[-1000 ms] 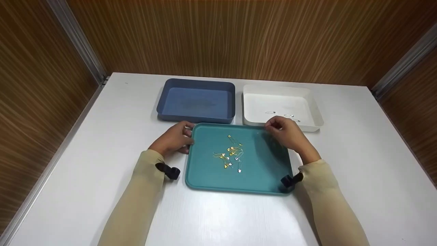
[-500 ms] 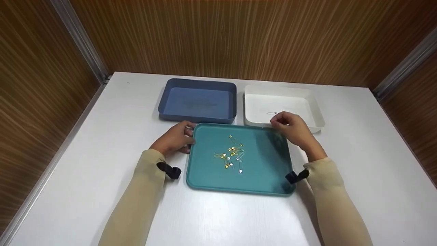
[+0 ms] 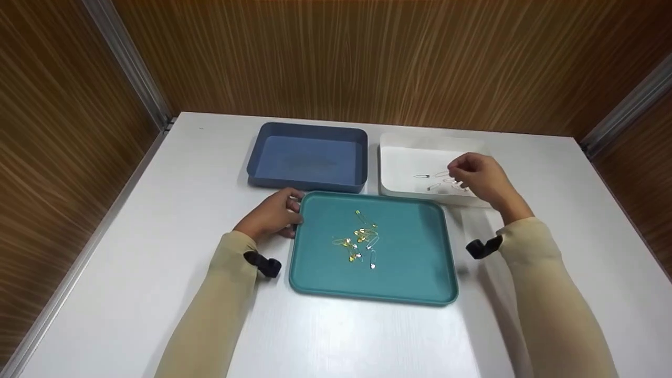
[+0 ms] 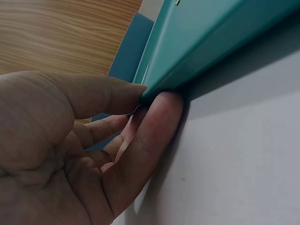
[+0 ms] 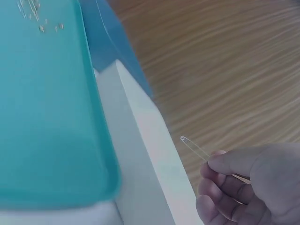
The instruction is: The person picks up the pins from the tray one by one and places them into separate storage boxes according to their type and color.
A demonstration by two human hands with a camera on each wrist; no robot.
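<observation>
Wood-grain walls around a white bench (image 3: 157, 220). Right hand (image 3: 480, 178) at two o'clock over the white tray (image 3: 399, 157), thumb and forefinger pinching a silver safety pin (image 5: 194, 147) by one end, the rest of the pin sticking out free beyond the fingertips. Left hand (image 3: 270, 215) at nine o'clock, fingers curled round the near-left rim of the teal tray (image 3: 409, 262), thumb on top and fingers tucked under the edge, as in the left wrist view. Silver pins lying in the white tray (image 3: 438, 181) just beside the right hand's fingertips. Gold and silver pins heaped at the middle of the teal tray (image 3: 359, 241), partly tangled, well apart from either hand. Dark blue tray (image 3: 310, 157) at twelve o'clock, touching or nearly touching the teal one, nothing seen in it. By the look of it, very light, thin and stiff wire, slippery and easy to drop; best pinched across the clasp head or coil end, clear of any open point.
</observation>
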